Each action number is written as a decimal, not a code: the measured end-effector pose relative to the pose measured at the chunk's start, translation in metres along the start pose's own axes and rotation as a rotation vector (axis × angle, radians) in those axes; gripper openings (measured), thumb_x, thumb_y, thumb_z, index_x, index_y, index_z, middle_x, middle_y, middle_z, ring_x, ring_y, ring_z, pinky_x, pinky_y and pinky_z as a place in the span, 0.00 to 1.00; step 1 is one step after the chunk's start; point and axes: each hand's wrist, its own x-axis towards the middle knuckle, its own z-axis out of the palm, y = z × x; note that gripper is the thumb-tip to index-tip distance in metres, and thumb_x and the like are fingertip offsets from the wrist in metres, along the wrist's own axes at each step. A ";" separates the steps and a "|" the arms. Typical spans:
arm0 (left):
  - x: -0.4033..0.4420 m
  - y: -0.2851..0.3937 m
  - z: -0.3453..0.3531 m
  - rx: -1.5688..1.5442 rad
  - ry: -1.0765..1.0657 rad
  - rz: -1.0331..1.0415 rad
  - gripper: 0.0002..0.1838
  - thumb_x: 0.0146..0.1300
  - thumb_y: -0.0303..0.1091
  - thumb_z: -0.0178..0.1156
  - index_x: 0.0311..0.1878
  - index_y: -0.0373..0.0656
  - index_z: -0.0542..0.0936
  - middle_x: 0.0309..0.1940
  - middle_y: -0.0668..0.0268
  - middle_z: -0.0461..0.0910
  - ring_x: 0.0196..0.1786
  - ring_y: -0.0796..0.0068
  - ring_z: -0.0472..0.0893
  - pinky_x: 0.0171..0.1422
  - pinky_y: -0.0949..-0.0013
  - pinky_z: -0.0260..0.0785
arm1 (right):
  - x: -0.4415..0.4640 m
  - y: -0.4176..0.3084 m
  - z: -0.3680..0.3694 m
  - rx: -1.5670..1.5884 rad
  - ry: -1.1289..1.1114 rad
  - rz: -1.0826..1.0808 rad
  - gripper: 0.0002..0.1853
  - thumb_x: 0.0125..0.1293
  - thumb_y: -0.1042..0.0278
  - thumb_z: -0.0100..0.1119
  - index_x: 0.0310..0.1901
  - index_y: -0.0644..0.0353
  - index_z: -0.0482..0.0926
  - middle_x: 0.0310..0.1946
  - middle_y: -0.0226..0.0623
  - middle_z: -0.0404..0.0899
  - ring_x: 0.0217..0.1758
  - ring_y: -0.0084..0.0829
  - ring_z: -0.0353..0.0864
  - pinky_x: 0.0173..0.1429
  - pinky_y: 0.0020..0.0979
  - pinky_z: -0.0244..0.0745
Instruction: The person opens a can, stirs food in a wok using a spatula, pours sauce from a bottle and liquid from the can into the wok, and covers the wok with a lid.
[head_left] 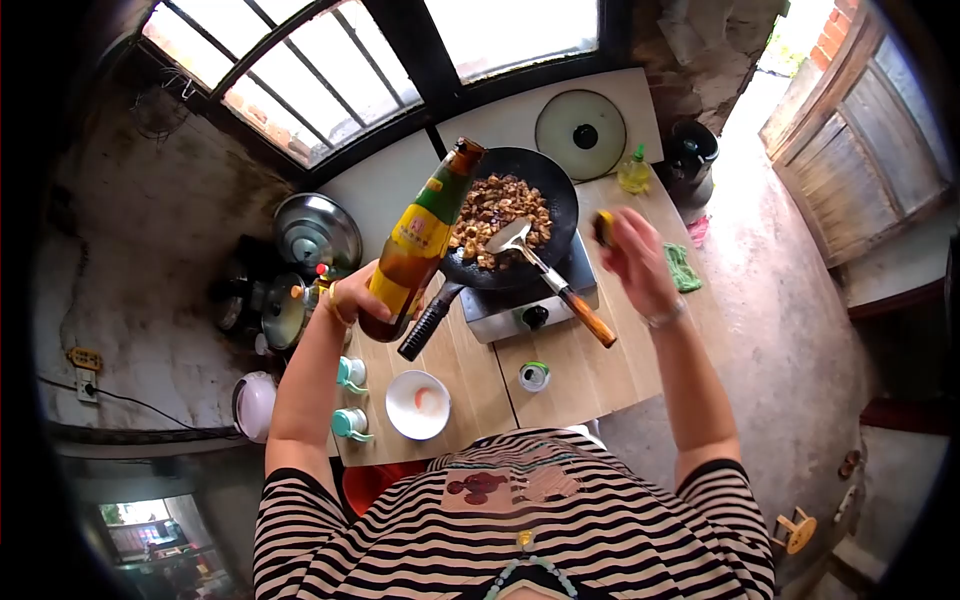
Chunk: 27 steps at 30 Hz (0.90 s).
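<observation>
My left hand [362, 300] is wrapped round the lower part of a brown glass bottle [420, 245] with a yellow and green label. The bottle is tilted, its neck over the left edge of a black wok [562, 190]. Chopped browned food [500, 205] lies in the wok, and a metal spatula [545, 265] rests in it, its wooden handle sticking out over the stove [530, 310]. To the right of the wok, my right hand [640, 262] is raised, its fingers closed on a small yellow and dark cap [603, 228].
A glass lid [580, 135] and an oil bottle [634, 172] stand behind on the right. Near the front are a white bowl [418, 404], a green can [534, 376] and seasoning jars [350, 422]. A green cloth [682, 268] lies at the right edge.
</observation>
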 end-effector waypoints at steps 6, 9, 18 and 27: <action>-0.026 -0.011 0.030 0.257 0.031 0.031 0.36 0.31 0.30 0.75 0.51 0.35 0.78 0.43 0.66 0.81 0.45 0.76 0.78 0.55 0.72 0.70 | 0.047 0.001 0.064 0.135 -0.253 -0.021 0.13 0.74 0.59 0.52 0.49 0.60 0.75 0.41 0.30 0.79 0.34 0.16 0.76 0.39 0.18 0.72; -0.038 -0.012 0.038 0.356 0.067 0.019 0.36 0.32 0.30 0.76 0.52 0.35 0.78 0.44 0.67 0.81 0.46 0.77 0.77 0.56 0.72 0.70 | 0.044 -0.002 0.078 0.125 -0.344 -0.008 0.13 0.74 0.60 0.52 0.51 0.61 0.75 0.42 0.30 0.79 0.38 0.16 0.75 0.42 0.19 0.72; -0.059 -0.022 0.053 0.416 0.165 0.015 0.34 0.33 0.30 0.76 0.51 0.35 0.78 0.44 0.66 0.81 0.46 0.74 0.78 0.57 0.70 0.71 | 0.043 -0.013 0.095 -0.278 -0.476 -0.159 0.17 0.70 0.60 0.59 0.54 0.62 0.76 0.44 0.30 0.80 0.42 0.17 0.76 0.46 0.20 0.74; -0.062 -0.050 0.057 0.189 0.054 0.054 0.35 0.33 0.30 0.76 0.51 0.35 0.77 0.42 0.63 0.81 0.44 0.71 0.80 0.54 0.68 0.73 | 0.048 -0.049 0.104 -0.514 -0.701 -0.182 0.17 0.68 0.65 0.60 0.56 0.60 0.78 0.50 0.36 0.80 0.53 0.24 0.79 0.59 0.27 0.77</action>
